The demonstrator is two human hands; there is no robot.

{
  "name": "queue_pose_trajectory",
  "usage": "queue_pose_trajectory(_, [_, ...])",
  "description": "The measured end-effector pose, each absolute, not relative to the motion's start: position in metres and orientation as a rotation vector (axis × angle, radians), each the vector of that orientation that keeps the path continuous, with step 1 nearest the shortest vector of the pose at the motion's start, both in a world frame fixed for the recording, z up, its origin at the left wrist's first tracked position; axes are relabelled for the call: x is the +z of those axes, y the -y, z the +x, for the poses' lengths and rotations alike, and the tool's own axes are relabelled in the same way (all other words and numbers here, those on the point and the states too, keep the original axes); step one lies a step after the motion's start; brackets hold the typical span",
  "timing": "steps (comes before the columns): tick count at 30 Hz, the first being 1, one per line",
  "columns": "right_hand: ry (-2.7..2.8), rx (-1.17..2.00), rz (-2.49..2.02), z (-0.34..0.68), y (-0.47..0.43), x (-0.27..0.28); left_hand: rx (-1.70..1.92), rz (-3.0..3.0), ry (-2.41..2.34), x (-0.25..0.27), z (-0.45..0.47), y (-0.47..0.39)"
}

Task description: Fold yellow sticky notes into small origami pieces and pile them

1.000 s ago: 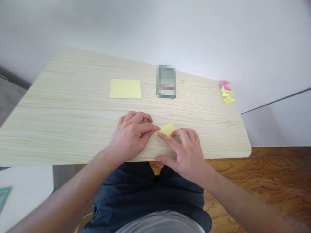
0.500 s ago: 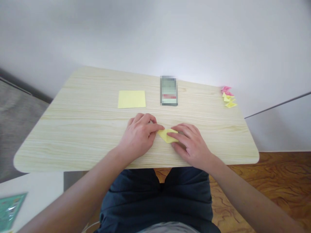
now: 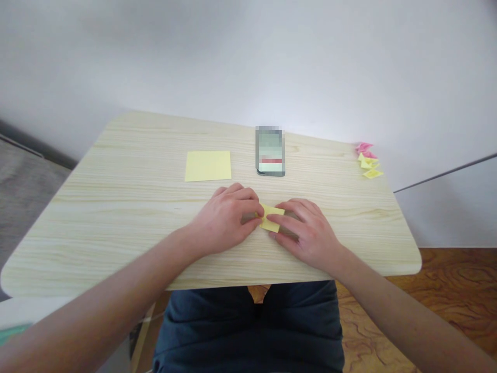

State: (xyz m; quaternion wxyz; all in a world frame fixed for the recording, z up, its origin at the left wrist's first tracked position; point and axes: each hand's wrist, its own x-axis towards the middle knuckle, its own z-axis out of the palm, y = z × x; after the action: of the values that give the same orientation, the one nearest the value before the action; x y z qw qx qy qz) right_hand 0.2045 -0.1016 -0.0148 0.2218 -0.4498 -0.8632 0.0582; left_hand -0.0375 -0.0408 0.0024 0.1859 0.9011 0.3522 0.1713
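A small folded piece of yellow paper (image 3: 275,226) lies on the table between my hands. My left hand (image 3: 232,216) pinches its left end between thumb and index finger. From the other side, my right hand (image 3: 305,228) has its fingertips on the paper, the index finger pressing on top and the thumb at the near edge. Part of the paper is covered by my fingers. Beyond my left hand lies a flat yellow sheet (image 3: 208,166). A phone (image 3: 270,151), its screen blurred, rests beyond the folded paper.
The pale wood-grain table (image 3: 116,217) stands against a white wall (image 3: 248,62). At its far right edge sit a pink folded paper (image 3: 364,148) and yellow folded papers (image 3: 373,173). A white surface (image 3: 34,311) with a green item is at lower left.
The left point of the yellow paper has been folded inward, so it looks more squared. My left thumb and index finger have moved right onto it. The view has shifted slightly.
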Motion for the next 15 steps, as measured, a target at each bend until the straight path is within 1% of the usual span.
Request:
queue_pose_trajectory(9, [2.369,0.239,-1.078,0.2134,0.0970,-0.0133,0.501,2.491,-0.934,-0.0007,-0.0395,0.0337])
queue_pose_trajectory(15, [2.369,0.378,-1.142,0.2111,0.0908,-0.0096,0.529,2.478,-0.947,-0.0025,-0.0401,0.0349])
